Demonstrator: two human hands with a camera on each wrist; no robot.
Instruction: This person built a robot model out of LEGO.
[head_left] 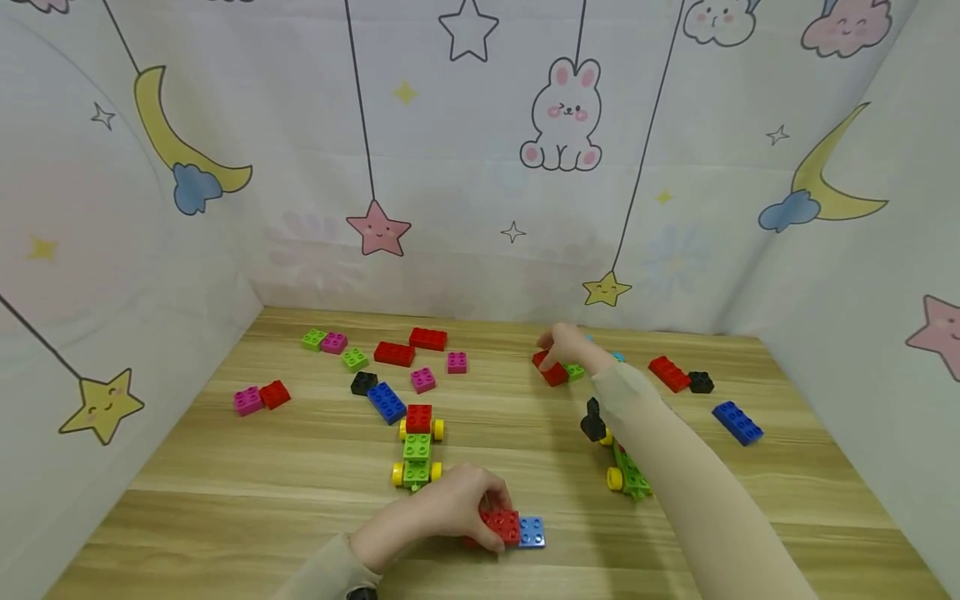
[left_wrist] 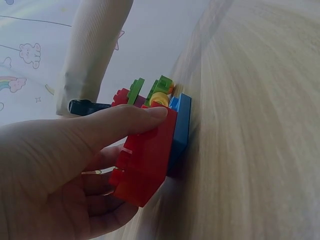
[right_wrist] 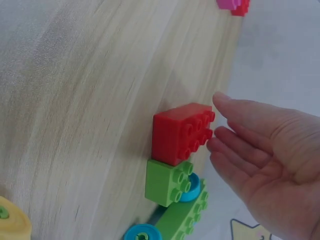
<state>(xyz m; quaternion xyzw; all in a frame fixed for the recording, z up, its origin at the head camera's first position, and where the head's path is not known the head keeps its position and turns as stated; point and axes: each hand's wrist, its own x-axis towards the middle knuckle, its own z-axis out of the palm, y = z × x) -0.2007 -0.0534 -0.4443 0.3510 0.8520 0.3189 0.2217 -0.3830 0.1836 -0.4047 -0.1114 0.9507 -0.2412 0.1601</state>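
My left hand (head_left: 467, 502) grips a red brick (head_left: 506, 527) near the front of the table, thumb on one side and fingers curled round the other. The red brick overlaps a light-blue brick (head_left: 532, 532); whether they are joined is hard to tell. At the back, my right hand (right_wrist: 270, 155) hovers by another red brick (right_wrist: 182, 132), its fingers loosely extended and holding nothing. That brick lies against a small green brick (right_wrist: 161, 184), beside a longer green piece (right_wrist: 187, 215) with blue wheels.
A wheeled brick car (head_left: 417, 448) stands left of centre; a second one (head_left: 632, 477) is partly hidden by my right forearm. Loose bricks lie around, including a blue one (head_left: 386, 402), a red one (head_left: 669, 374) and another blue one (head_left: 738, 422). Printed curtains (head_left: 480, 192) enclose the table.
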